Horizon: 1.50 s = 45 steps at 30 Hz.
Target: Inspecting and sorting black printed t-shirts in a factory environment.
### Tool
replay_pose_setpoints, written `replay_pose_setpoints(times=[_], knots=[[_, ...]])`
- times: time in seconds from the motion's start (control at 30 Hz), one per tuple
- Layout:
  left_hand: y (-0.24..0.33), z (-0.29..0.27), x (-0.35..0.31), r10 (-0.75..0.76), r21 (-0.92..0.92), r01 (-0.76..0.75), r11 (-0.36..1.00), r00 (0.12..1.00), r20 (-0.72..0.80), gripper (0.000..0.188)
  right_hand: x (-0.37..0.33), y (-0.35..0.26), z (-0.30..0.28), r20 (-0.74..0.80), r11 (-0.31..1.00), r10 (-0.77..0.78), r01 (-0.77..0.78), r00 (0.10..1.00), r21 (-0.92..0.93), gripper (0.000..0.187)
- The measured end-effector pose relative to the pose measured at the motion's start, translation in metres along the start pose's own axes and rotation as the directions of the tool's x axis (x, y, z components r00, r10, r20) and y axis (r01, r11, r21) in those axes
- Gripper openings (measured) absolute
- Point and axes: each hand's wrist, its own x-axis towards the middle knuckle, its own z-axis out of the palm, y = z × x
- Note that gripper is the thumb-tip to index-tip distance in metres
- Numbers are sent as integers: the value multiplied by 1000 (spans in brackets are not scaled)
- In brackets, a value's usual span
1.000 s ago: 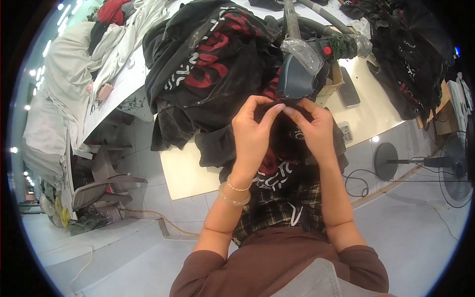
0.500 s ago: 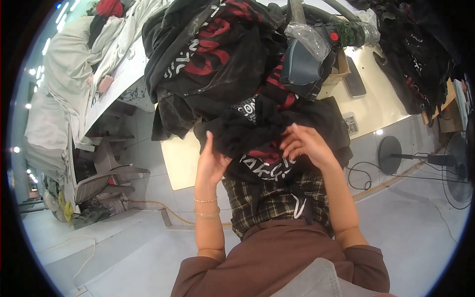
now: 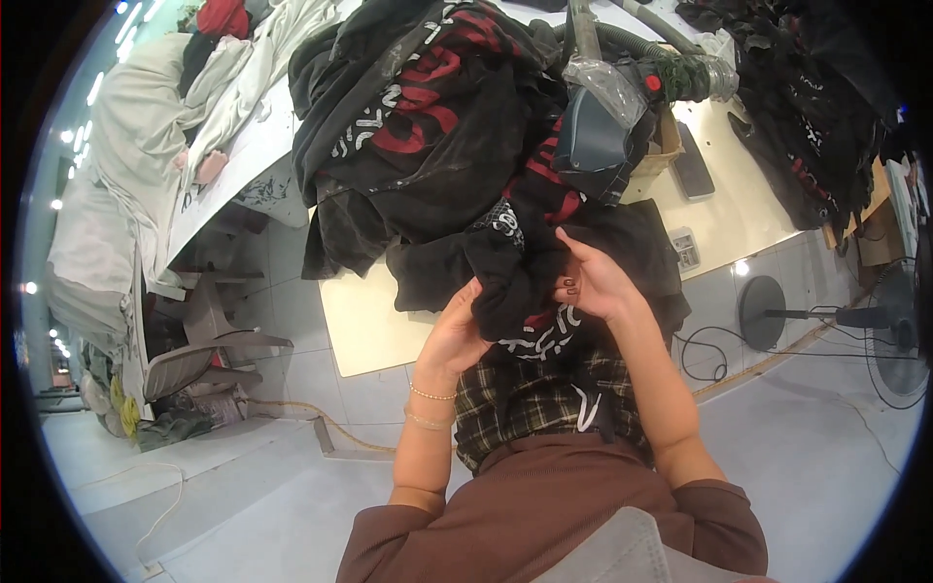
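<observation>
A black garment (image 3: 505, 291) with white lettering and a bit of red print lies bunched over the table's near edge and my lap. My left hand (image 3: 455, 335) is closed on a fold of it at the left, the thumb on top. My right hand (image 3: 598, 280) grips the cloth from the right, fingers curled in and thumb pointing up along it; the fingertips are partly hidden in the folds. A patterned patch with white lettering (image 3: 503, 223) shows just beyond my hands.
A big heap of black garments (image 3: 408, 126) with red and white print fills the table (image 3: 364, 330) beyond. A blue-grey machine head (image 3: 593, 131) with hoses stands right of it. Farther right lie a dark phone-like slab (image 3: 694, 160) and more black garments (image 3: 812, 117). A fan (image 3: 894, 321) stands at right.
My left hand has moved right and closed on the cloth, drawing the folds together toward my right hand. My right hand has shifted slightly and its fingers have curled into the garment.
</observation>
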Motion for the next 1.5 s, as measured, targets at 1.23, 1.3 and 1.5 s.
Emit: replay_pose_setpoints(times=[1.23,1.3,1.5], knots=[[40,-56,-20,672,920,348,180,640,-373,18,-23,-52,42,362,-327,-801,157,477,-932,24],[38,-49,-16,668,929,318,188,652,-359,16,-27,-51,50,158,-43,-837,225,523,-973,23],[19,17,12,789,978,-172,120,614,11,11,-39,-36,74,31,230,-840,407,541,-884,18]])
